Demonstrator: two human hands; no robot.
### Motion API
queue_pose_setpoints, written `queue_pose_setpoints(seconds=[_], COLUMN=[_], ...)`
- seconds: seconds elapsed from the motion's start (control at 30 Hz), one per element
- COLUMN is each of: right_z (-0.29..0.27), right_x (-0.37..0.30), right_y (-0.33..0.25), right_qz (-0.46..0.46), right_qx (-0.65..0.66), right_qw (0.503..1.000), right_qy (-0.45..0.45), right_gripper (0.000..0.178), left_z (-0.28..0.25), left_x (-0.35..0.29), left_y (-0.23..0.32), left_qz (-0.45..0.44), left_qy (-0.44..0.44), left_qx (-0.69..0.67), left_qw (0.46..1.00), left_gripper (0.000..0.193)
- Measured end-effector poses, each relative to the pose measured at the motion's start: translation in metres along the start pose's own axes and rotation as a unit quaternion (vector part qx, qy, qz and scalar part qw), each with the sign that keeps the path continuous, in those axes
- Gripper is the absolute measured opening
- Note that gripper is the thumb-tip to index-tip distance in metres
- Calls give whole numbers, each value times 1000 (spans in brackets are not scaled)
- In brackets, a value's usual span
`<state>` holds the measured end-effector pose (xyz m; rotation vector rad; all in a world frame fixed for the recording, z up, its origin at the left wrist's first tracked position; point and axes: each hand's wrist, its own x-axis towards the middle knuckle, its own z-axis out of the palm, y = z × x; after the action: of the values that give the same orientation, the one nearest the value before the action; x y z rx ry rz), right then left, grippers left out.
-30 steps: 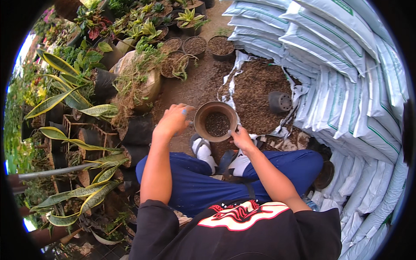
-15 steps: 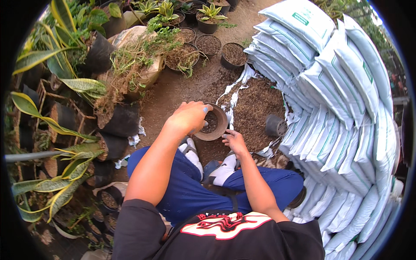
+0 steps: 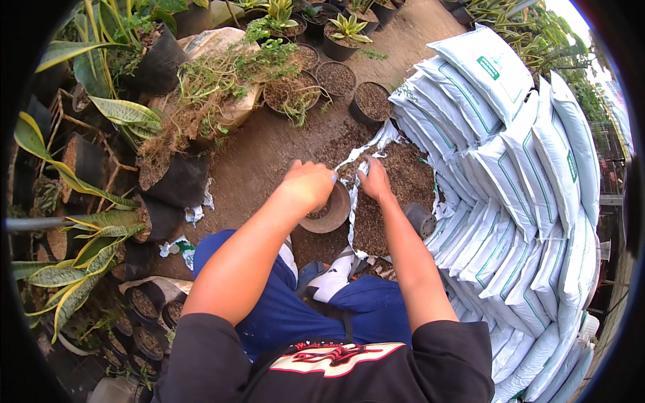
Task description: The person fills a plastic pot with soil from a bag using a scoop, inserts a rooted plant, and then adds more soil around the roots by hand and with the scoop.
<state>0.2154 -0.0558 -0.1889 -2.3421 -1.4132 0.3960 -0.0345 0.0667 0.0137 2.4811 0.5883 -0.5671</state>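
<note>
My left hand (image 3: 310, 186) grips the rim of a brown plastic pot (image 3: 329, 213), which is tilted toward a heap of dark potting soil (image 3: 396, 181) on a torn-open white sack. Some soil shows inside the pot. My right hand (image 3: 373, 180) rests on the edge of the soil heap, right beside the pot's rim, fingers curled into the soil. I am sitting low with blue trousers and white shoes (image 3: 330, 279) below the pot.
A tall stack of white filled sacks (image 3: 524, 174) rises on the right. A small black pot (image 3: 422, 219) lies on the soil heap. Soil-filled pots (image 3: 371, 102) and potted plants (image 3: 201, 101) crowd the back and left. Bare dirt ground (image 3: 262, 161) lies ahead.
The pot has gone from upright in front of me to tilted down at the soil heap. Both hands have reached forward, and my view has swung toward the sacks.
</note>
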Motion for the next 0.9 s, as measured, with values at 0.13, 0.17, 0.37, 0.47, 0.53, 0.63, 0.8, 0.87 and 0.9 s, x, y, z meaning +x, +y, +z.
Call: queue_pose_setpoints(seconds=[0.13,0.17,0.37,0.47,0.53,0.63,0.8,0.87,0.9], right_z=[9,11,16,17,19,28,39,44,45], right_x=[40,45,54,50,37,23,16,16,14], right_y=[17,14,-1,-8,-18,-18,-20,-17,-17], right_qz=[32,34,66,33,10,-21,-107,-149,-165], right_qx=[-57,-73,-171,-175,-166,-130,-186,-203,-212], right_qw=[995,992,969,967,976,985,969,958,953], right_qy=[-80,-96,-168,-181,-141,-111,-121,-136,-142], right_gripper=[80,83,86,74,59,52,31,28,29], left_z=[-1,-2,-2,-2,-6,-6,-10,-11,-12], left_x=[5,4,23,32,34,39,41,41,41], left_y=[2,1,-3,-7,-7,-8,-7,-5,-4], left_qz=[-14,-12,-16,-14,-17,-16,-27,-27,-26], left_qy=[-29,-19,12,12,19,1,-11,-12,-12], left_qx=[-2,-13,-31,-40,-38,-38,-42,-41,-39], left_qw=[999,1000,999,999,999,999,999,999,999], left_gripper=[52,53,55,56,56,57,55,55,54])
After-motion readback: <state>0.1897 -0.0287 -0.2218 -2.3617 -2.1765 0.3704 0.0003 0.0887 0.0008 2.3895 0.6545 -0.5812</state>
